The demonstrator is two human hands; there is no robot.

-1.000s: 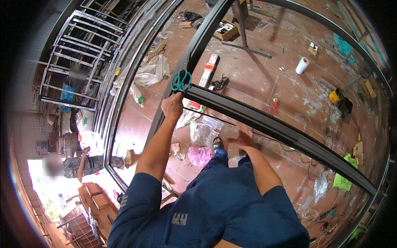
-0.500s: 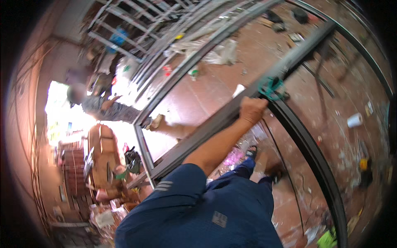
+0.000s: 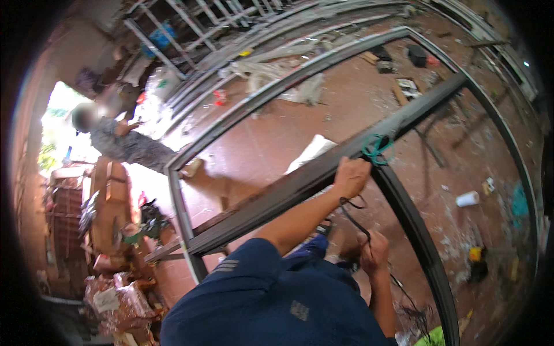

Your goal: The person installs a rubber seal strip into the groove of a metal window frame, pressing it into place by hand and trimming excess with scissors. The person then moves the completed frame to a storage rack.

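Big dark metal window frame [image 3: 242, 115] lies over the red tile floor [image 3: 277, 144]; open floor inside its upper bay, clutter and debris along the far and right edges. Dark metal crossbar [image 3: 288, 190] runs diagonally thru the middle w/ a teal scissors [image 3: 376, 149] hanging on it. My left hand [image 3: 351, 176], arm stretched fwd, fingers curled tight on the bar just beside the scissors. My right hand [image 3: 374, 252] sits lower, fingers pinching a thin black rubber strip [image 3: 353, 216] that runs up to the left hand. Another person [image 3: 118, 138] crouches far left.
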